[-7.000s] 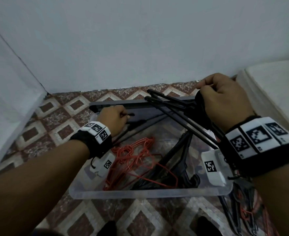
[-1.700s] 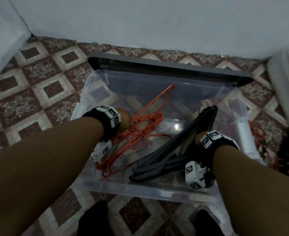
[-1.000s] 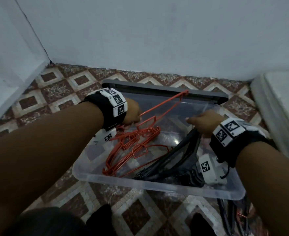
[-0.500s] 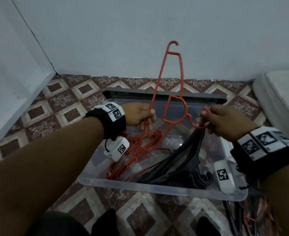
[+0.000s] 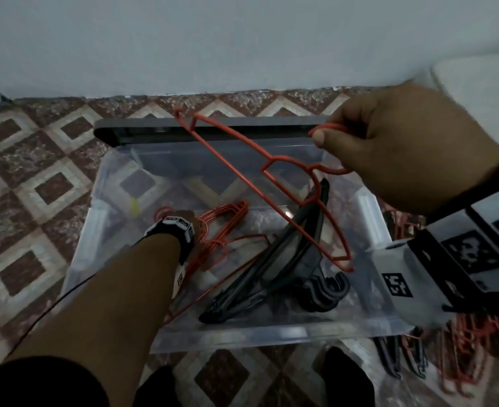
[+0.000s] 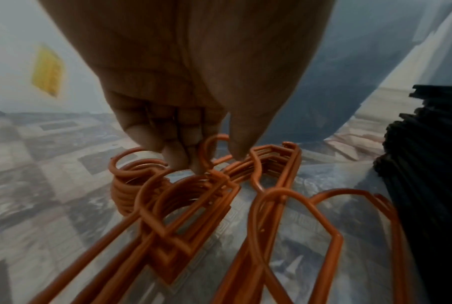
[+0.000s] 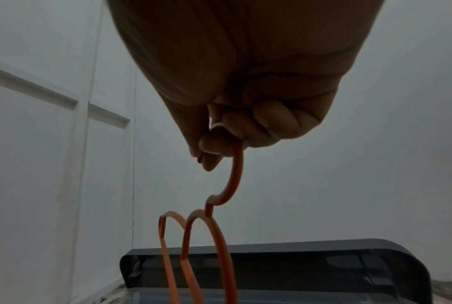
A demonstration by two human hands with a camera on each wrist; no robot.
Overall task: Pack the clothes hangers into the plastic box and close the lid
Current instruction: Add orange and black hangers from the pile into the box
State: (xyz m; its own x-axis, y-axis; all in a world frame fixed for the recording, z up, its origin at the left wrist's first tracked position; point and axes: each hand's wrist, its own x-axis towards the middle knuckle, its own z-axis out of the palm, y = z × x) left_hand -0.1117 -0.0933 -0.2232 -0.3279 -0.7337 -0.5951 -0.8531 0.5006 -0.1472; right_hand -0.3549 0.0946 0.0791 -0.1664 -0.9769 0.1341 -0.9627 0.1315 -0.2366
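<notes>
A clear plastic box [image 5: 242,333] stands open on the tiled floor, its grey lid [image 5: 142,132] propped behind it against the wall. My right hand [image 5: 330,136] is raised over the box's far right corner. It pinches the hook of one orange hanger [image 5: 286,160], which slants across the box; the right wrist view shows the pinch [image 7: 219,144] on that hanger [image 7: 235,176]. My left hand [image 5: 189,221] is down inside the box. Its fingertips and thumb [image 6: 209,152] pinch at the hooks of the orange hanger stack [image 6: 183,197]. Black hangers [image 5: 286,259] lie at the box's right.
More black hangers [image 5: 395,356] and orange hangers [image 5: 462,356] lie on the floor right of the box. A white mattress edge [image 5: 477,74] sits at the far right. The wall runs close behind the lid. My feet [image 5: 345,377] are at the box's front.
Half a second ago both hands held the orange hanger upright. My left hand has let go and dropped onto the orange stack; the right hand has tipped the hanger across the box.
</notes>
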